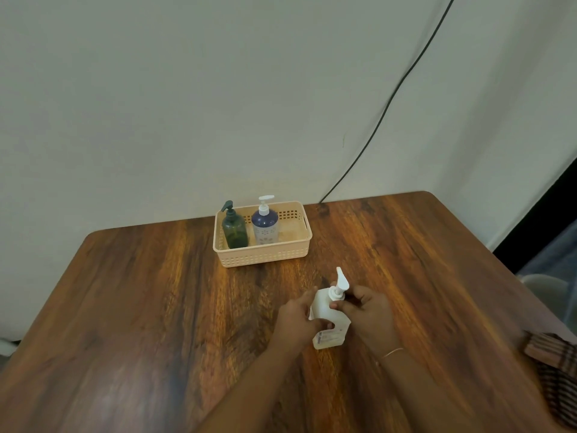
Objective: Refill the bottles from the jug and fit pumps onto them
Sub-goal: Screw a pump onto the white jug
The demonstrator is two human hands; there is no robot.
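two hands on white bottle [327, 320] over wood table [156, 307]: left hand [296, 320] grips body, right hand [368, 310] pinches pump [338, 285]; basket [265, 254] near plain wall [187, 89]

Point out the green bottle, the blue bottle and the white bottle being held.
green bottle [234, 233], head view, on its body.
blue bottle [265, 227], head view, on its body.
white bottle [324, 307], head view, on its upper body.

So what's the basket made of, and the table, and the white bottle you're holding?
The basket looks like peach-coloured moulded plastic: matte walls pierced by neat rows of little holes. The table looks like wood or a wood-look laminate: brown grain with a soft shine. The white bottle seems to be opaque plastic, smooth and slightly glossy, with a white pump.
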